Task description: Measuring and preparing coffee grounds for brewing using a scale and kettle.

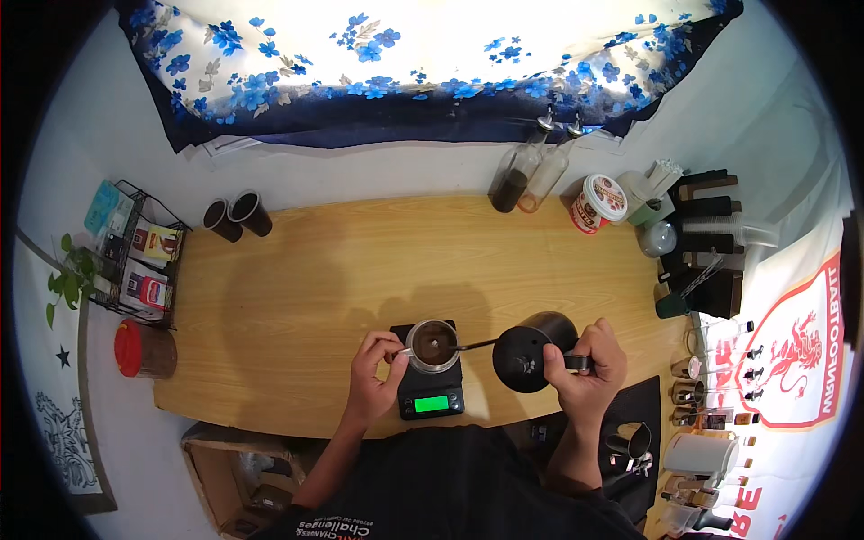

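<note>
My right hand [586,368] grips the handle of a black gooseneck kettle [526,351]. The kettle is tilted to the left, and its thin spout reaches over the rim of a round metal-rimmed vessel [433,368]. Brown contents, perhaps coffee grounds, fill the vessel, with a small bright spot below the spout tip. My left hand [379,374] pinches the small handle on the vessel's left side. Beneath the vessel lies a black digital scale [405,398] with a lit green display [430,403]. What supports the vessel from below is hidden.
Two dark-filled cups [250,212] stand at the back left, beside a wire rack [145,253] and a red-lidded jar [145,347]. Two glass bottles with pourers [520,179] and a white-lidded tub [597,202] line the back right. Several bottles [715,418] and a black mat [634,432] flank the right side.
</note>
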Motion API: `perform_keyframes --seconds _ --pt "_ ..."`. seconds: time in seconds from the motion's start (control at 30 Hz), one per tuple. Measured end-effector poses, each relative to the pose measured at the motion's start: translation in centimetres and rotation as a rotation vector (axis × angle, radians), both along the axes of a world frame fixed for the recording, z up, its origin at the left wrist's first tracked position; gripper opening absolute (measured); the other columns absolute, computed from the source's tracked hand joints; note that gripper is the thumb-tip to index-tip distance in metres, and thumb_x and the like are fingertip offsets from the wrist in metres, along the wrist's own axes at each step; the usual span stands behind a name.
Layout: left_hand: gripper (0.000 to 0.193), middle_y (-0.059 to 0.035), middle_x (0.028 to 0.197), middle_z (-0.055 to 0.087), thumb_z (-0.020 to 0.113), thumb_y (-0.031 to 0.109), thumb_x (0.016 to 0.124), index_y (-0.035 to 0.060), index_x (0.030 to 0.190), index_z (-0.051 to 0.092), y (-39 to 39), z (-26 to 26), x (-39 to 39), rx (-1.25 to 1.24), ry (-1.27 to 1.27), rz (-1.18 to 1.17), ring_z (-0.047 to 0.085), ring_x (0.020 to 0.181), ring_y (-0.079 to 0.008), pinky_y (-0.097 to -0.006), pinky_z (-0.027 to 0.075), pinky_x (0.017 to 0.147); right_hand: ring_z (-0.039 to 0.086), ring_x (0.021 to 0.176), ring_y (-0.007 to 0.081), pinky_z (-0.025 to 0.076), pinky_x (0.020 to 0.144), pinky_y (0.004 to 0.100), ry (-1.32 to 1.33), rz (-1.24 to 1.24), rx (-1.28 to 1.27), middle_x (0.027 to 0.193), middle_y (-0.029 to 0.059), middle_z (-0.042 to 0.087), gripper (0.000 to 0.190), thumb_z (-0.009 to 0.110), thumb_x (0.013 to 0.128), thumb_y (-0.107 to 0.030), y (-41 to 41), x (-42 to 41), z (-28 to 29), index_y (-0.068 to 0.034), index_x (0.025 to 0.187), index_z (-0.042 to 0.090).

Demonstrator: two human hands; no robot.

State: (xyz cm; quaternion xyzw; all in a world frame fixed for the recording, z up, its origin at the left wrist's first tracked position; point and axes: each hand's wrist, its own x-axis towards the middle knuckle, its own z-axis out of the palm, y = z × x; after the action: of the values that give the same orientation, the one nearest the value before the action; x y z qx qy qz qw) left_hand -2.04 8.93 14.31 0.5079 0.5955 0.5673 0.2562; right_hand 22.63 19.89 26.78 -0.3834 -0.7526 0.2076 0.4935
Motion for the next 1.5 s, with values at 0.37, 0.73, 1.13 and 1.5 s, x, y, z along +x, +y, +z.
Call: perform_keyframes --seconds 0.37,0.73,1.13,1.5 --pt "0.010 -0.0100 0.098 0.055 0.061 0.005 0.094 -0.0041 0.093 0.059 0.0 0.0 0.1 0.008 -0.020 -0.006 0.054 0.083 -0.0164 -0.0281 0.044 0.077 0.031 0.059 0.0158 0.022 0.052 0.0305 -0.061 0.030 0.020 0.058 0.0016 0.032 0.045 0.082 0.067 -0.006 -0.1 -0.1 0.4 -0.007 0.060 0.037" --pt "0.007 -0.0094 0.098 0.055 0.061 0.003 0.094 -0.0035 0.093 0.059 -0.1 -0.2 0.0 -0.003 -0.020 -0.010 0.054 0.083 -0.0159 -0.0276 0.045 0.078 0.030 0.059 0.0167 0.022 0.052 0.0314 -0.087 0.020 -0.008 0.058 0.0021 0.031 0.046 0.082 0.066 -0.006 -0.4 -0.3 1.1 -0.007 0.060 0.036" --pt "0.005 -0.0090 0.099 0.055 0.061 0.001 0.093 -0.0035 0.093 0.058 0.0 -0.5 0.1 0.001 -0.026 -0.007 0.054 0.084 -0.0153 -0.0271 0.044 0.077 0.031 0.060 0.0162 0.022 0.053 0.0304 -0.077 -0.032 0.043 0.058 0.0018 0.032 0.046 0.083 0.067 -0.006 -0.3 -0.6 1.1 -0.006 0.061 0.037" --pt "0.006 -0.0092 0.098 0.055 0.061 0.001 0.093 -0.0038 0.093 0.059 -0.1 -0.7 0.1 0.007 -0.024 -0.004 0.054 0.082 -0.0152 -0.0271 0.044 0.075 0.030 0.059 0.0135 0.021 0.053 0.0287 -0.019 -0.074 0.035 0.059 0.0007 0.031 0.045 0.082 0.070 -0.006 -0.5 -0.3 0.6 -0.007 0.062 0.038"
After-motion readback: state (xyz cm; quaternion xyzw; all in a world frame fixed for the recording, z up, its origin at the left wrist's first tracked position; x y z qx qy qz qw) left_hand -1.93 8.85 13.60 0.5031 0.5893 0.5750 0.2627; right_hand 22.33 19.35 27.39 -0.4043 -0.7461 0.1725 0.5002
